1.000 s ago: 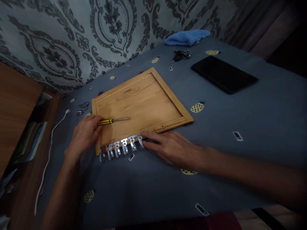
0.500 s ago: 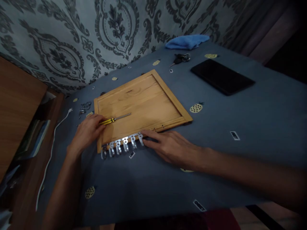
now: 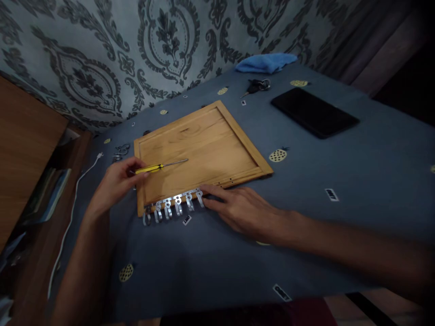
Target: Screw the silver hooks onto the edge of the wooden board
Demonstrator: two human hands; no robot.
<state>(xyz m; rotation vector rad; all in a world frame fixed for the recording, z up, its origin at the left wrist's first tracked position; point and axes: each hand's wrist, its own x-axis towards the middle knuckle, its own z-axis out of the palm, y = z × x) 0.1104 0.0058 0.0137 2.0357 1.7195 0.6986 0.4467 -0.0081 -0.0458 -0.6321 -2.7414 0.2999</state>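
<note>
A framed wooden panel [image 3: 197, 140] lies flat on the blue-grey cloth. Along its near edge runs a metal hook rail [image 3: 172, 202] with several hooks hanging over the side. My left hand [image 3: 113, 183] pinches the yellow handle of a screwdriver [image 3: 154, 168] between thumb and fingers; its shaft points right, over the panel. With its fingertips, my right hand [image 3: 241, 206] holds the right end of the hook rail against the panel's edge. A few small dark holes show in the frame just right of the rail.
A black tablet-like slab [image 3: 314, 112] lies at the right, with keys [image 3: 256, 87] and a blue cloth [image 3: 267, 63] behind. Small metal pieces [image 3: 121, 150] lie left of the panel. A white cable [image 3: 74, 210] runs beside the wooden shelf [image 3: 61, 176] holding books.
My left hand has turned and lifted slightly, its thumb and fingers now showing around the screwdriver handle. The screwdriver has shifted a little. My right hand has stayed on the hook rail.
</note>
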